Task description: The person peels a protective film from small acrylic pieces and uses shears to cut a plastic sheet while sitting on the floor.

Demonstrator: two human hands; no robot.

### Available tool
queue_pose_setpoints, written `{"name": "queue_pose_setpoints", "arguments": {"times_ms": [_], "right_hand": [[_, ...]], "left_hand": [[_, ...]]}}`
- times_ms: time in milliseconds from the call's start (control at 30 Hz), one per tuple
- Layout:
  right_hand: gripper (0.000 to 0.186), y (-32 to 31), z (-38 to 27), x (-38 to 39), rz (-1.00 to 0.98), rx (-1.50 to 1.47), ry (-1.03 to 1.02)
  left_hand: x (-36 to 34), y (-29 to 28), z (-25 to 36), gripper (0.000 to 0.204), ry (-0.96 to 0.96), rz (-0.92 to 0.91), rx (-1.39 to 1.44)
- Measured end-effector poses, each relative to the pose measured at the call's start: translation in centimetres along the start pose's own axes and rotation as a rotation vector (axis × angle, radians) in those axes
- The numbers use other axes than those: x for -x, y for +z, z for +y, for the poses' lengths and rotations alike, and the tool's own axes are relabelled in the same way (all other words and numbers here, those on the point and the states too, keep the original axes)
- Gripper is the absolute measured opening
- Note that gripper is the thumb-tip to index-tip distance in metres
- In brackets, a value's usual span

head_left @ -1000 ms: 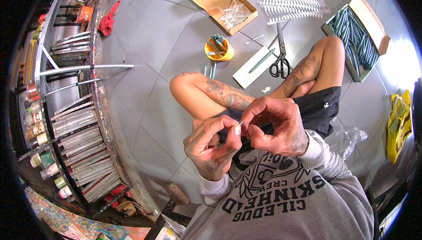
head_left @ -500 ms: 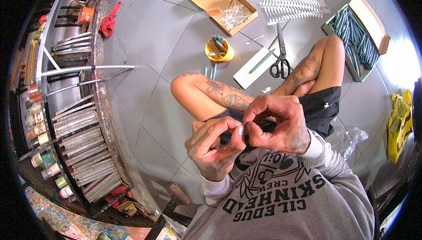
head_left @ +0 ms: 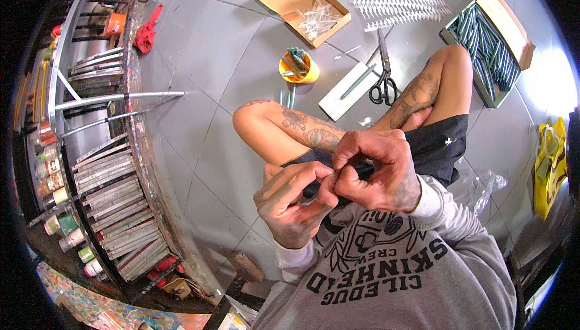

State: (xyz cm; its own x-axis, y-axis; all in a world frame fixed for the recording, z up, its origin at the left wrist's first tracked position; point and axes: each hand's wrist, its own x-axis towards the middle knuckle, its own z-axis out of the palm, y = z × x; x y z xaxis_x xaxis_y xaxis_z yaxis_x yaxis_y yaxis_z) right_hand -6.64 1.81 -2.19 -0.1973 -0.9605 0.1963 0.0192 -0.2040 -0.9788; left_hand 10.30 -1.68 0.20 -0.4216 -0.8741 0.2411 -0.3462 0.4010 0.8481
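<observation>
Above my lap, my left hand (head_left: pixel 294 200) and my right hand (head_left: pixel 380 170) meet fingertip to fingertip, each in a pinch. Whatever sits between the fingertips is too small and covered to make out. Beyond my crossed legs a dark green pen (head_left: pixel 359 81) lies on a white strip of board (head_left: pixel 334 103). Black-handled scissors (head_left: pixel 384 76) rest over the board's right end. A yellow cup (head_left: pixel 309 71) to the left holds several dark green pens, and a few more pens (head_left: pixel 291 96) lie beside it.
An open cardboard box (head_left: pixel 339 23) holds clear thin plastic pieces, near rows of white spiky plastic parts (head_left: pixel 396 5). At right stand a box of many green pens (head_left: pixel 483 46) and a yellow bag (head_left: pixel 548 167). A metal rack (head_left: pixel 121 94) with paint jars and stacked frames runs along the left.
My fingertips have drawn a little closer together, with the right thumb now over the left fingertips. The whole view has shifted slightly; the things on the floor have stayed put.
</observation>
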Motion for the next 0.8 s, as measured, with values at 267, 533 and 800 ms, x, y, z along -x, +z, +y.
{"name": "queue_pose_setpoints", "arguments": {"times_ms": [267,533,800], "right_hand": [[0.009,0.28,-0.10,0.71,-0.039,-0.350,0.231],[0.012,-0.04,0.32,0.74,-0.035,-0.295,0.184],[0.011,0.02,-0.03,0.65,0.000,-0.175,0.149]], "left_hand": [[0.54,0.48,-0.09,0.016,-0.323,0.148,0.294],[0.62,0.58,-0.14,0.014,-0.321,0.177,0.290],[0.62,0.65,-0.23,0.018,-0.213,0.143,0.224]]}}
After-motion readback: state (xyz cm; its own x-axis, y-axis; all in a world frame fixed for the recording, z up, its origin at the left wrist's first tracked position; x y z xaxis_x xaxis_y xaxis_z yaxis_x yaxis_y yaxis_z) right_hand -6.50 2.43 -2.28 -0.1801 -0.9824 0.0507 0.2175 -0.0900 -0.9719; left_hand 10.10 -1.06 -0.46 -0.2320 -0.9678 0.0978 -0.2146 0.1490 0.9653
